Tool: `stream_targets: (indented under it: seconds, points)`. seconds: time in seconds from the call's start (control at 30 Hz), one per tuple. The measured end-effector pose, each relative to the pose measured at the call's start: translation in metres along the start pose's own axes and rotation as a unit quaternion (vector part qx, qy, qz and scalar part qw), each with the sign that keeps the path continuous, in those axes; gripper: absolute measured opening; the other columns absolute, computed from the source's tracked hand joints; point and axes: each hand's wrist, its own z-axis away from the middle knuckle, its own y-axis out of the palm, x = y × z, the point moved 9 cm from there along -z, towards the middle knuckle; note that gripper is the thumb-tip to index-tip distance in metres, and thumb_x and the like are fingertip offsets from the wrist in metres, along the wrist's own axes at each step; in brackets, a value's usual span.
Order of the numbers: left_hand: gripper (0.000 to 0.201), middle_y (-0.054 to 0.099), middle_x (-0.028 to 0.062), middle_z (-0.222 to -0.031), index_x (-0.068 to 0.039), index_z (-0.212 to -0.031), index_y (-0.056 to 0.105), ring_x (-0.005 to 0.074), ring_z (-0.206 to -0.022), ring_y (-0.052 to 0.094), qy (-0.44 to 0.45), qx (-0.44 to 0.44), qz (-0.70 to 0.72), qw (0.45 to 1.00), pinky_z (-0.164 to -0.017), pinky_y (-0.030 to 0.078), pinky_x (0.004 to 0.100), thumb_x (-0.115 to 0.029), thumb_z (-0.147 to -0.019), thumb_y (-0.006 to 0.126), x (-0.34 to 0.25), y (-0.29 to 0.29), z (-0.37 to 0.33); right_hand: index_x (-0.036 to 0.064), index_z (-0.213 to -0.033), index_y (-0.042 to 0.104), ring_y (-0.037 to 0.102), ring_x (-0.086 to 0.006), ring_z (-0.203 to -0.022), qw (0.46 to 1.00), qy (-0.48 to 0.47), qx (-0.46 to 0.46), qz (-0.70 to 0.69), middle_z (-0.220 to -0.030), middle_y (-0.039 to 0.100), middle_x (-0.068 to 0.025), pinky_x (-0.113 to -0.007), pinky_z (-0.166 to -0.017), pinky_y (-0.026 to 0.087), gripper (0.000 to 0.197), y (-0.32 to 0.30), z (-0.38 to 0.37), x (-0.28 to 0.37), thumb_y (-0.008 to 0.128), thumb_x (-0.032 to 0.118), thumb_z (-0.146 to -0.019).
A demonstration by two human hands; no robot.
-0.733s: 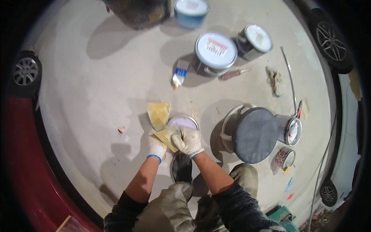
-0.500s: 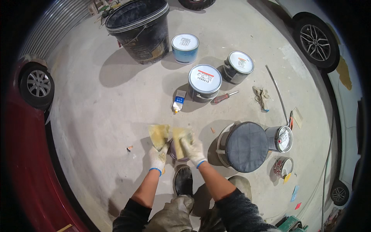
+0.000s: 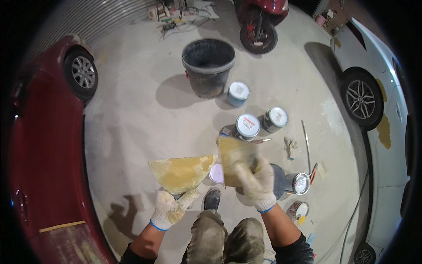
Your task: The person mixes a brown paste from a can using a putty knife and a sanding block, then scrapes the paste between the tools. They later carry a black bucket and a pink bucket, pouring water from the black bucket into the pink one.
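Note:
My left hand (image 3: 170, 212), in a white knit glove with a blue cuff, is closed on the lower end of a fan-shaped putty board (image 3: 181, 171) smeared with yellow putty. My right hand (image 3: 259, 185), gloved the same way, grips a flat, roughly rectangular putty spreader (image 3: 231, 162), also coated in yellow and blurred by motion. The two tools are held up side by side with a small gap between them. Below that gap on the floor stands a can with a pale lilac lid (image 3: 216, 173), partly hidden by the spreader.
A black bucket (image 3: 209, 70) and lidded cans (image 3: 248, 126) stand ahead. A round dark stool (image 3: 278, 180), mostly hidden, and an open-looking can (image 3: 300, 183) are at right. A red car (image 3: 52, 167) flanks the left, a white car (image 3: 382, 176) the right. A red scooter (image 3: 259, 26) is beyond.
My view has risen, so the floor things look smaller and more of both cars shows. Both hands have come up away from the lilac-lidded can, with the board and spreader now farther apart.

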Motion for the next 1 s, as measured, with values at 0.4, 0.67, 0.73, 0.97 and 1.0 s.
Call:
stream_targets:
  seconds: [0.4,0.67,0.73,0.97,1.0]
  points:
    - [0.025,0.068,0.0010,-0.079,0.001,-0.107,0.068,0.0081,-0.063,0.059,0.083,0.039,0.018,0.996,-0.056,0.046,0.0252,-0.007,-0.086,0.078,-0.374,0.046,0.305,-0.0057,-0.117,0.059,0.072,-0.0253,-0.075,0.974,-0.227,-0.009,-0.016,-0.089,0.073,-0.0179,-0.034,-0.070,0.056,0.041,-0.215,0.181,0.460,0.077,0.016,-0.087]
    - [0.017,0.064,-0.0041,-0.074,-0.004,-0.100,0.072,0.0060,-0.062,0.054,0.103,0.147,-0.103,0.978,-0.055,0.043,0.0244,-0.016,-0.091,0.077,-0.450,0.057,0.419,-0.0061,-0.116,0.058,0.072,-0.0265,-0.074,0.974,-0.220,0.007,0.046,-0.087,0.071,-0.0178,-0.035,-0.067,0.054,0.039,-0.274,0.283,0.549,0.074,0.017,-0.089]
    - [0.015,0.063,-0.0045,-0.073,-0.004,-0.099,0.072,0.0060,-0.061,0.053,0.089,0.164,-0.112,0.976,-0.054,0.043,0.0242,-0.017,-0.092,0.077,-0.452,0.058,0.431,-0.0051,-0.114,0.059,0.071,-0.0257,-0.074,0.973,-0.207,-0.010,0.098,-0.086,0.070,-0.0173,-0.035,-0.066,0.054,0.036,-0.278,0.300,0.553,0.074,0.017,-0.090]
    - [0.014,0.060,-0.0022,-0.070,-0.003,-0.097,0.070,0.0070,-0.057,0.053,0.137,0.226,-0.033,0.964,-0.051,0.042,0.0253,-0.016,-0.093,0.075,-0.469,0.062,0.456,-0.0014,-0.116,0.060,0.070,-0.0276,-0.074,0.964,-0.244,-0.091,0.053,-0.086,0.069,-0.0175,-0.037,-0.071,0.055,0.034,-0.266,0.356,0.569,0.073,0.017,-0.090]
    - [0.014,0.060,-0.0018,-0.069,-0.003,-0.098,0.070,0.0072,-0.057,0.053,0.128,0.240,-0.047,0.961,-0.051,0.042,0.0255,-0.016,-0.094,0.074,-0.463,0.066,0.460,-0.0013,-0.115,0.060,0.070,-0.0274,-0.074,0.966,-0.238,-0.085,0.046,-0.085,0.069,-0.0174,-0.037,-0.071,0.055,0.033,-0.263,0.363,0.565,0.073,0.017,-0.090]
